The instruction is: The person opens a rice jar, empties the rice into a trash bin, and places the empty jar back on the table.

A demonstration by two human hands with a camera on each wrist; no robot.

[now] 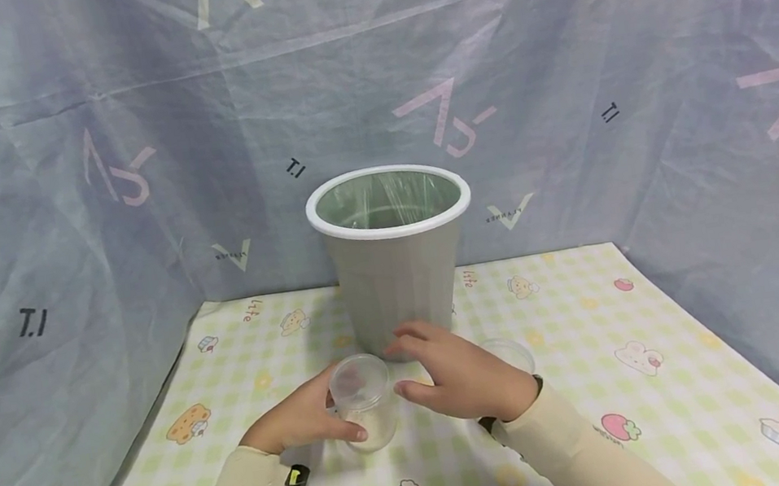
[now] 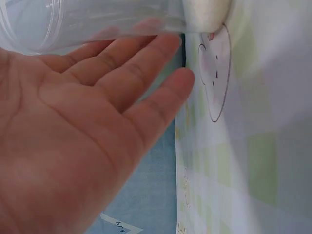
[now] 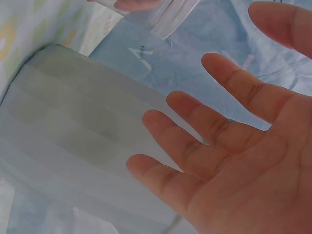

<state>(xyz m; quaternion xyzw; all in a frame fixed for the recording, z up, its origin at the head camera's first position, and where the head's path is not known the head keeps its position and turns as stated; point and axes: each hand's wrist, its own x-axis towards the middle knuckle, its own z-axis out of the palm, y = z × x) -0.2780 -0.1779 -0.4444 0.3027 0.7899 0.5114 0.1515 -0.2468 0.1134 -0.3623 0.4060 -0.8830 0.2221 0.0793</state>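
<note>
A clear cup (image 1: 379, 429) with pale contents at its bottom stands upright at the near side of the patterned worktop (image 1: 688, 433); whether its base rests there or sits just above, I cannot tell. The left hand (image 1: 301, 415) comes at it from 9 o'clock, thumb across the near side and fingers wrapping the far side; how firmly they press cannot be told. The right hand (image 1: 454, 374) hovers at the cup's 3 o'clock, fingers spread and holding nothing. A lined bin (image 1: 397, 275) rises at about 1 o'clock, and a second clear container (image 1: 511, 352) sits past the right wrist, partly hidden by it.

The likeliest trouble is a spill: a loose left-hand hold on smooth, curved plastic could let the cup slip or tip, and a hard squeeze could buckle the wall. It is unclear whether a lid covers the top; if one does and is loose, tilting could shed the contents. The right wrist, being so near the second container, could knock it over if it swings towards 4 o'clock.
</note>
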